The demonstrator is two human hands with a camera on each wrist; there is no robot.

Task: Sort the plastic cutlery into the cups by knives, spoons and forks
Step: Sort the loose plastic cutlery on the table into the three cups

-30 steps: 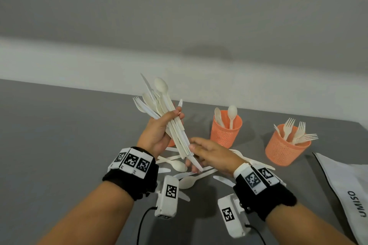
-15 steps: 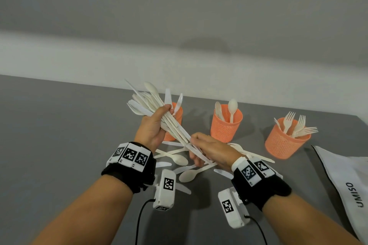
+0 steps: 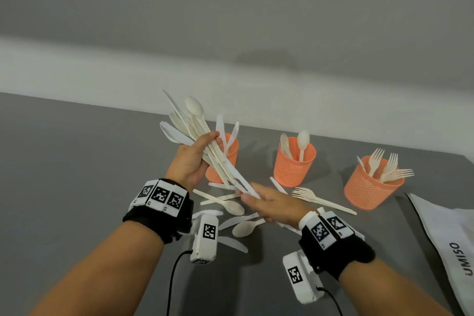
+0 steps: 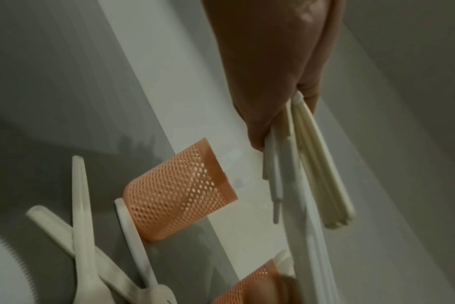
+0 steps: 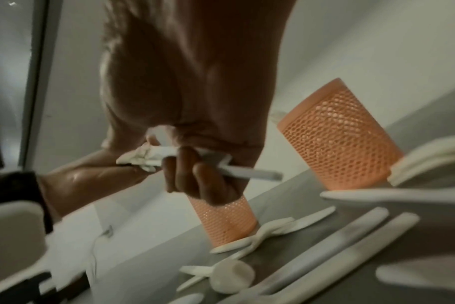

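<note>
The left hand [image 3: 191, 161] grips a bundle of cutlery [image 3: 202, 136] above the table [image 3: 64, 174]; the right hand [image 3: 272, 202] pinches a knife handle [image 3: 246, 188] at its lower end. Three orange cups [image 3: 293, 164] stand behind (knives, spoons, forks). A white bag [image 3: 459, 244] reads "UMISO".

Cutlery [image 3: 205, 151] is matt cream-white plastic, smooth. Cups [image 3: 292, 169] are orange perforated plastic mesh with solid smooth rims. Table [image 3: 64, 174] is matt grey, smooth.
</note>
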